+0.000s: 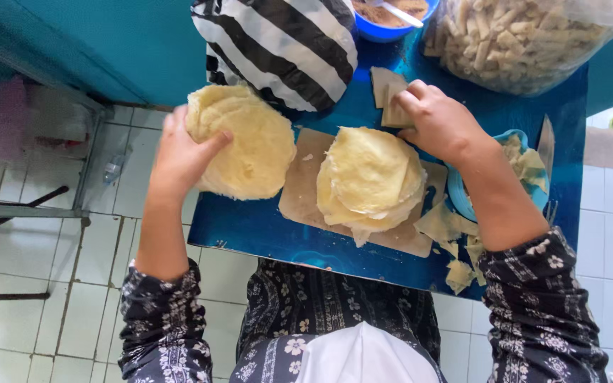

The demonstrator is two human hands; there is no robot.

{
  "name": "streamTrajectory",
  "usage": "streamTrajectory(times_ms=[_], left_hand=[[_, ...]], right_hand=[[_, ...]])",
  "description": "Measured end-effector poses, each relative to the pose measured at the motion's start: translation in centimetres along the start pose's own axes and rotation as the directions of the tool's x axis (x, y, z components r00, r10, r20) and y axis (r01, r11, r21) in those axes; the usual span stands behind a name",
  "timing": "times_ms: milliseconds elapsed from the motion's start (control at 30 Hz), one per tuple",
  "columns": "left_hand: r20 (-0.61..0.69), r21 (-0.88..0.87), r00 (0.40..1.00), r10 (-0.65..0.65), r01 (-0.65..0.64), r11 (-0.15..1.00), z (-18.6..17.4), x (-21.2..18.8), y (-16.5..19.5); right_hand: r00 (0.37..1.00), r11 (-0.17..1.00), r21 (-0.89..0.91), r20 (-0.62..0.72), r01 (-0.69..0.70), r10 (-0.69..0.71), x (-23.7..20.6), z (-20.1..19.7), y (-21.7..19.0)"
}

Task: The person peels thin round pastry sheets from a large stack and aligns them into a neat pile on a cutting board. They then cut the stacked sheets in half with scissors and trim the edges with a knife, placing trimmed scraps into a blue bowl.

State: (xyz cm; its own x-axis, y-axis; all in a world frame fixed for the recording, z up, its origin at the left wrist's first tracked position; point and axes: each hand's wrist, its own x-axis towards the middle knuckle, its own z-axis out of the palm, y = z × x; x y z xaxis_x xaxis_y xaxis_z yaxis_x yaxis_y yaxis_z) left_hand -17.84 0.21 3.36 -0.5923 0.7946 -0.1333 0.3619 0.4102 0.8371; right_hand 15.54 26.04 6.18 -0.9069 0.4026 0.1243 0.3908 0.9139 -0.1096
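Note:
My left hand (179, 152) grips a thick stack of round pale-yellow dough sheets (243, 142), held up at the left edge of the blue table (264, 230). A second stack of round sheets (370, 177) lies on a wooden cutting board (303, 195) in the middle. My right hand (438, 120) rests its fingers on small cut dough pieces (388, 99) lying on the table behind the board.
A black-and-white striped bag (278, 46) sits at the back, next to a blue bowl (384, 28) with brown filling and a spoon. A clear bag of pale sticks (519, 39) is at back right. Dough scraps (455, 241), a blue bowl (459, 195) and a knife (545, 145) lie at right.

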Motion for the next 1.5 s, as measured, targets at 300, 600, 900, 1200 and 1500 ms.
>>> streamTrajectory(times_ms=[300, 600, 900, 1200, 1500], left_hand=[[-0.237, 0.4, 0.94, 0.244, -0.135, 0.907, 2.8, -3.4, -1.0], [-0.268, 0.237, 0.953, 0.144, -0.079, 0.968, 3.7, -5.0, -0.8], [-0.357, 0.131, 0.894, 0.27, -0.239, 0.962, 4.6, -6.9, -0.1], [-0.344, 0.25, 0.925, 0.163, -0.077, 0.965, 5.4, -9.2, -0.5], [-0.448, 0.441, 0.739, 0.503, -0.306, 0.844, 6.3, -12.3, 0.2]], right_hand=[[0.995, 0.995, 0.081, -0.078, -0.062, 0.069, -0.1, 1.3, 1.7], [0.999, 0.994, -0.106, 0.036, 0.002, 0.001, -0.4, 1.7, 1.2], [0.9, 0.89, 0.383, -0.25, -0.246, 0.356, 0.3, 2.6, 5.9], [0.968, 0.996, -0.055, -0.247, -0.068, 0.053, 2.1, 2.0, 0.8], [0.947, 0.962, 0.272, -0.311, 0.003, 0.085, -7.2, -4.1, -10.7]])
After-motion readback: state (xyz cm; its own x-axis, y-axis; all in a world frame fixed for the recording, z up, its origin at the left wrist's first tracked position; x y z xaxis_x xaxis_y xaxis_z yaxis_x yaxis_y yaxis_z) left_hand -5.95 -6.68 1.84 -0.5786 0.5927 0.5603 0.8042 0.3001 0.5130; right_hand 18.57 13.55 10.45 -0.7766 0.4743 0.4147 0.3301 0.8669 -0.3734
